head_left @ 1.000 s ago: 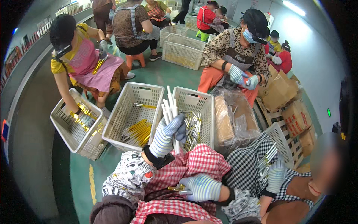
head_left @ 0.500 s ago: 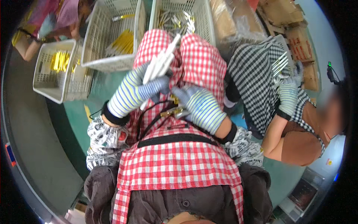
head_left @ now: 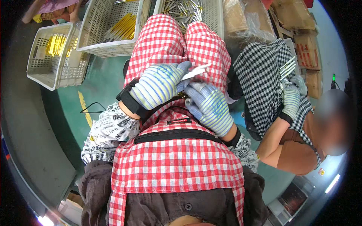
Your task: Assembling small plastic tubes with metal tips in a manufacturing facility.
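My left hand (head_left: 158, 86), in a striped knit glove, is closed round several slim white tubes (head_left: 197, 71). Their pale ends stick out past the fingers toward the right. Close beside it, my right hand (head_left: 212, 107), gloved alike, has its fingers bent and nearly touches the left fingertips. The round end of a silver tube (head_left: 188, 102) shows at its thumb; the rest is hidden by the glove. Both hands are over my lap, above the red checked apron (head_left: 177, 162). A bit of gold shows between the hands, too small to make out.
Ahead stand a crate of silver tubes (head_left: 219, 22) and a crate of gold-and-silver tubes (head_left: 107, 49). A smaller basket (head_left: 42, 77) with gold pieces is at far left. To the right, a co-worker in a black checked apron (head_left: 258, 75) holds similar tubes. Cardboard boxes (head_left: 294, 15) are behind.
My left hand has turned, so the white tubes now point right instead of up and away. The gold and silver pieces beside my right hand are now mostly hidden. The view has shifted slightly.
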A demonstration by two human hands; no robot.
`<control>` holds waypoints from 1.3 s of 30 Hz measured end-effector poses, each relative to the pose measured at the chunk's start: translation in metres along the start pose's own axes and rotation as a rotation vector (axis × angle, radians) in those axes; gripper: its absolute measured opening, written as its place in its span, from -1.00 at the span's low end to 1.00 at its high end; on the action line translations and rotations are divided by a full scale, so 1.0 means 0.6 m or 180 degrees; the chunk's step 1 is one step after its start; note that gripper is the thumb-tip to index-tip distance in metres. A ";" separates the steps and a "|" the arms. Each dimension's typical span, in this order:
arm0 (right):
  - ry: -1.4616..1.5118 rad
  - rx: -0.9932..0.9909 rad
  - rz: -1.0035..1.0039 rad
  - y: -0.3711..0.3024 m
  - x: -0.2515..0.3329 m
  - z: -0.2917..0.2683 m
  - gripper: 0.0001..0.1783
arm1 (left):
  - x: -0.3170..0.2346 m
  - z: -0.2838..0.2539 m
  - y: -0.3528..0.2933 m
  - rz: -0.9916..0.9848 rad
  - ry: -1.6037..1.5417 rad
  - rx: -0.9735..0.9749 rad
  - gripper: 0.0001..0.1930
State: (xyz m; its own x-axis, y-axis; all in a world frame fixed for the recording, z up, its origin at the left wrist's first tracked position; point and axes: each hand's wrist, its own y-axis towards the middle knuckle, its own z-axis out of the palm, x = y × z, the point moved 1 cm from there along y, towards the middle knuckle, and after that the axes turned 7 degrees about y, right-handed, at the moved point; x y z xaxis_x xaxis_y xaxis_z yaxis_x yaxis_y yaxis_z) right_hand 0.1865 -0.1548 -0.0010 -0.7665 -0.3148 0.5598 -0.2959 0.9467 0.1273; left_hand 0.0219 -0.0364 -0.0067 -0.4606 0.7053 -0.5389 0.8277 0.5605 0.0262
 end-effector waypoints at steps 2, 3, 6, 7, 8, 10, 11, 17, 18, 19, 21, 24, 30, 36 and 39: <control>0.0164 0.0015 -0.0244 -0.003 0.007 -0.009 -0.60 | -0.007 0.003 0.007 -0.0006 0.0117 0.0107 -0.52; 0.0207 0.0104 -0.0376 -0.014 -0.005 0.002 -0.57 | -0.009 0.001 0.011 0.0010 0.0134 0.0142 -0.52; 0.0196 -0.0055 -0.0374 -0.020 -0.003 -0.013 -0.61 | -0.001 -0.009 0.011 0.0030 -0.0294 -0.0074 -0.51; 0.0207 -0.0062 -0.0365 -0.021 -0.002 -0.025 -0.61 | 0.007 -0.004 0.008 0.0133 -0.0425 -0.0331 -0.50; 0.0319 -0.0036 -0.0010 -0.021 0.000 -0.036 -0.65 | 0.009 -0.010 0.007 0.0134 -0.0562 -0.0338 -0.51; 0.1004 -0.0249 0.0484 -0.017 -0.006 -0.053 -0.74 | 0.014 -0.033 0.002 0.0107 -0.1101 -0.0209 -0.53; 0.1435 -0.0766 0.0407 -0.023 -0.023 -0.046 -0.76 | 0.017 -0.037 0.004 0.0193 -0.1204 -0.0298 -0.54; 0.5362 -0.1824 0.1595 -0.027 -0.059 -0.046 -0.82 | -0.014 -0.091 -0.016 -0.0108 -0.1082 -0.0030 -0.52; 0.5350 -0.1832 0.1588 -0.027 -0.061 -0.046 -0.82 | -0.026 -0.103 -0.015 -0.0230 -0.1097 0.0184 -0.54; 0.5450 -0.1765 0.1624 -0.028 -0.064 -0.044 -0.81 | -0.037 -0.107 -0.013 -0.0210 -0.1287 0.0208 -0.55; 0.5564 -0.1664 0.1643 -0.025 -0.064 -0.040 -0.80 | -0.038 -0.102 -0.018 -0.0045 -0.1482 0.0261 -0.58; 0.5450 -0.1501 0.1416 -0.027 -0.058 -0.045 -0.78 | -0.023 -0.087 -0.028 0.0273 -0.1208 0.0070 -0.63; 0.4707 -0.1389 0.1407 -0.021 -0.041 -0.062 -0.78 | -0.015 -0.104 -0.015 0.0245 -0.0348 0.0389 -0.66; 0.3864 -0.1554 0.1622 -0.031 -0.042 -0.081 -0.78 | -0.012 -0.079 0.007 0.0557 -0.0489 0.0201 -0.62; 0.3562 -0.1628 0.1784 -0.043 -0.035 -0.093 -0.80 | -0.014 -0.045 0.009 0.0594 -0.0764 0.0174 -0.62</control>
State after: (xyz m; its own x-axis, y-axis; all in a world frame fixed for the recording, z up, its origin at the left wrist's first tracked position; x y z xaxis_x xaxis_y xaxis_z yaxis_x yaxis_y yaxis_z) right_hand 0.2424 -0.1686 0.0298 0.2310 0.1108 0.9666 0.3326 0.9247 -0.1854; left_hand 0.0217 -0.0273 0.0208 -0.2154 0.6676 -0.7127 0.9100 0.4020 0.1016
